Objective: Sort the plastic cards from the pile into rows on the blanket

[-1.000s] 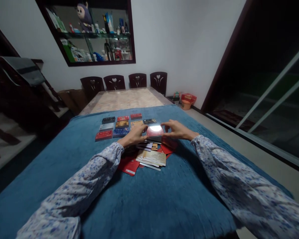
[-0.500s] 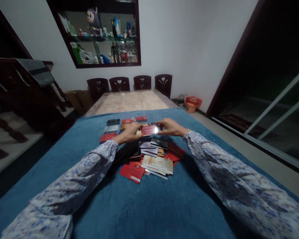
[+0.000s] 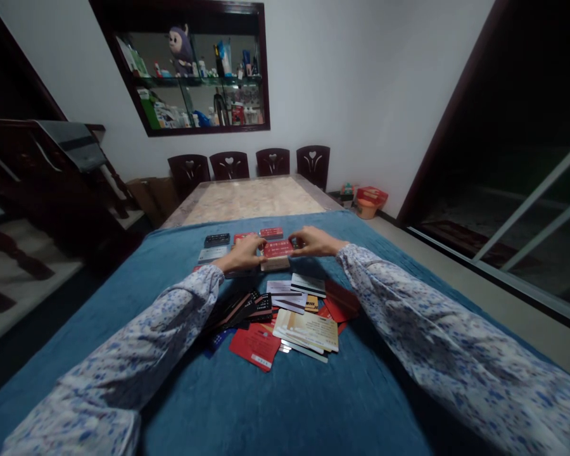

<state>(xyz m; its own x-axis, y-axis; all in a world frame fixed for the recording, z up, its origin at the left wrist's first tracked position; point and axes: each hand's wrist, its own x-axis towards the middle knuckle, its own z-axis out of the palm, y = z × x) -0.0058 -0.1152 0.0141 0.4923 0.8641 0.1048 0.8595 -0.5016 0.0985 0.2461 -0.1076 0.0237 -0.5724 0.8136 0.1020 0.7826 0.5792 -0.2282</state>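
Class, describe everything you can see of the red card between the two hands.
The red card, beyond the scattered cards, is rectangular, smooth and plastic-looking, with rows of white print too small to read. Its printed face shows, long sides crosswise. Fingers of the left hand and right hand pinch its opposite short ends. Below it shows a pale band, possibly other cards.

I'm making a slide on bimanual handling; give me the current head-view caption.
Left hand and right hand hold a red card beyond scattered cards on a blue cloth.
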